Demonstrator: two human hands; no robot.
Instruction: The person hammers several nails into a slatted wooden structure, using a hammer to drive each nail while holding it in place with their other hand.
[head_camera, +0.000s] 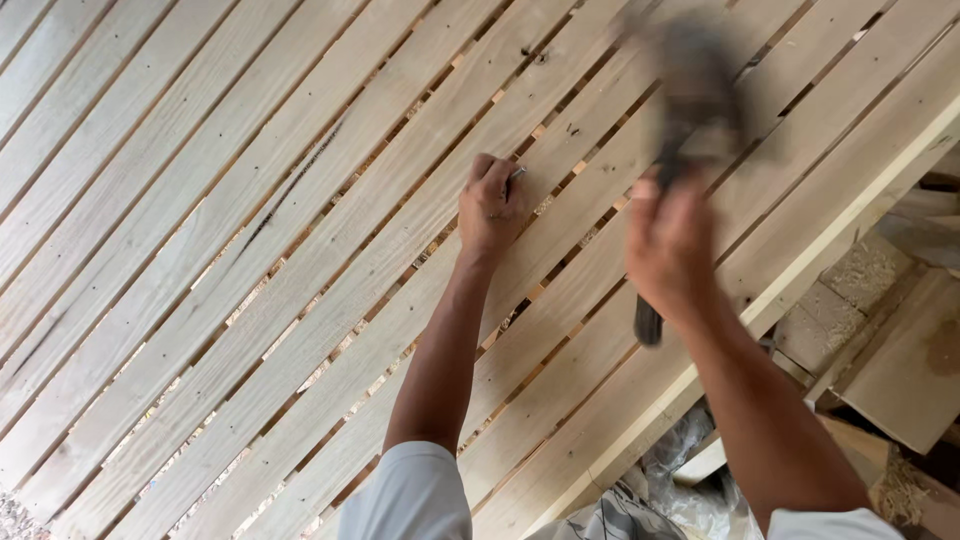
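Note:
My left hand (490, 205) rests on a pale wooden slat and pinches a small metal nail (516, 174) upright against the wood. My right hand (668, 245) grips the dark handle of a hammer (690, 90), whose head is blurred with motion, raised above and to the right of the nail. Both hands work over a large slatted panel (250, 250) of light planks running diagonally with narrow gaps between them.
The panel's thick edge rail (800, 270) runs along the lower right. Beyond it lie wood offcuts and boards (905, 360), sawdust and crumpled plastic sheeting (680, 480). Rows of nail heads dot the slats.

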